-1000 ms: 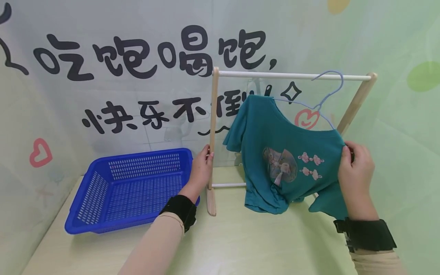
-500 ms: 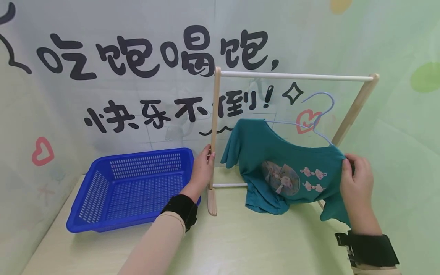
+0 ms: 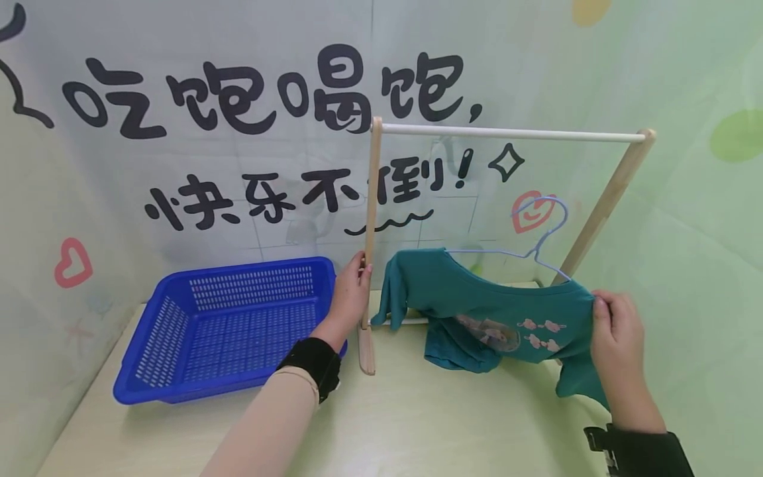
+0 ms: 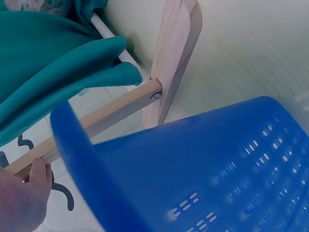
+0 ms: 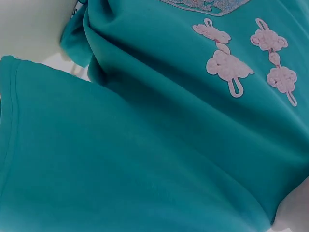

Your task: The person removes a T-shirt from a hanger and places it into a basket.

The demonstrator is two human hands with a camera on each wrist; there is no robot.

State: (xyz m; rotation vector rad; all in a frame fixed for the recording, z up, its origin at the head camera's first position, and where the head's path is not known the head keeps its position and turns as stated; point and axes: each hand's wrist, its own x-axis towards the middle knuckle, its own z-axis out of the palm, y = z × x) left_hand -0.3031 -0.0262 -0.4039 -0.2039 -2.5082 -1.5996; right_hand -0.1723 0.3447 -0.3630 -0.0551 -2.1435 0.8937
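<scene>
A teal short-sleeved shirt (image 3: 477, 291) hangs on a thin lilac wire hanger (image 3: 539, 248), whose hook stands free below the rack's white top rod. At the shirt's right shoulder my right hand (image 3: 620, 351) pinches the cloth and the hanger's end inside it. The lower part of the shirt is bunched near the table. My left hand (image 3: 348, 295) grips the left wooden post of the clothes rack (image 3: 372, 199). In the left wrist view the fingers (image 4: 38, 176) lie on that post. The right wrist view is filled by the shirt, with pink knot trims (image 5: 227, 63) on its front.
A blue perforated plastic basket (image 3: 179, 391) stands on the pale table (image 3: 429, 430) just left of the rack. Behind the rack is a wall covering (image 3: 298, 26) with large black lettering. A green wall (image 3: 715, 265) rises close on the right.
My right hand has lowered the shirt and hanger, so the hook has come down from the top rod to well below it. The left hand has stayed on the post.
</scene>
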